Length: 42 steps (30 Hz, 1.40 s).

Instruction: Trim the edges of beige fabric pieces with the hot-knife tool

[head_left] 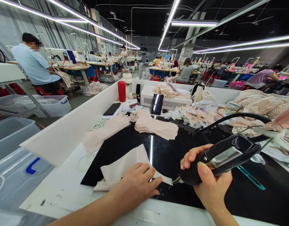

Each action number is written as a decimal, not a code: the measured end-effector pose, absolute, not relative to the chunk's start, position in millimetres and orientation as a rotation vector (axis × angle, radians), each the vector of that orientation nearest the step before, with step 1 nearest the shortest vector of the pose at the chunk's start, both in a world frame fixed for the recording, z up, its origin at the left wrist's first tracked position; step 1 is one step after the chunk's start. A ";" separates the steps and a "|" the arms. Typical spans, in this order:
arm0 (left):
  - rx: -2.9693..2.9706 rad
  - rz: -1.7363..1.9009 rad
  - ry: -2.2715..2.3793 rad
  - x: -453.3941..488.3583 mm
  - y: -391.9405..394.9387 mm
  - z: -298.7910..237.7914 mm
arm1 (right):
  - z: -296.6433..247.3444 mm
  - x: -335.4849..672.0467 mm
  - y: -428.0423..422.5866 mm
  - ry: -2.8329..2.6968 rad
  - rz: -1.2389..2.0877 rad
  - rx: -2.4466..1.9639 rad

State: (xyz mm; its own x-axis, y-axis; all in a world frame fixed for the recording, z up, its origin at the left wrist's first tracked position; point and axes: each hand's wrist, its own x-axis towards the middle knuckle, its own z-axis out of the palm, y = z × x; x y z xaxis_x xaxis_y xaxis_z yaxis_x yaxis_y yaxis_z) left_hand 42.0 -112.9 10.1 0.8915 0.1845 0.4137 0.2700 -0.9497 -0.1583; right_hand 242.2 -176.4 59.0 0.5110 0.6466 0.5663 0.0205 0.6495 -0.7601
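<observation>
At the near edge of the black mat (172,150), the left hand (135,185) presses flat, fingers together, pinning the pale fabric piece (125,164) steady, while the right hand (210,185) is wrapped tight round the corded black tool (219,157), its tip at the cloth

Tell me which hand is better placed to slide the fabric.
Probably the left: the left hand lies flat on the fabric, while the right hand grips the tool.
</observation>
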 end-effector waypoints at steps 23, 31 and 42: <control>-3.026 -0.629 -0.228 39.2 -111.0 9.8 | 59.6 241.1 -175.9 -0.969 0.428 -0.790; -3.006 -0.667 -0.233 39.8 -110.9 9.0 | 60.8 240.7 -176.0 -0.961 0.423 -0.804; -3.001 -0.685 -0.257 40.1 -112.5 6.5 | 62.2 222.7 -152.8 -0.935 0.446 -0.742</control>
